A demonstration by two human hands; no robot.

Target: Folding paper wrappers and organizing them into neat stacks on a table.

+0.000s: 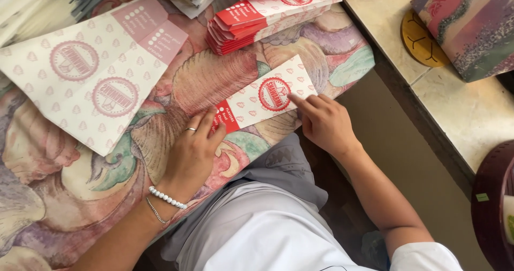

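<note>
We press our flat, open left hand (191,152) and pointing right hand (321,122) on the thin red-and-white folded paper bag (262,98), light, floppy, probably best gripped at its edges.

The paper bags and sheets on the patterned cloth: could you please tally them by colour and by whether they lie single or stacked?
Single red-and-white folded bag, under the left hand and right hand: 1
Stack of red-and-white bags: 1
Large pale pink printed sheet: 1
Total: 3
</note>
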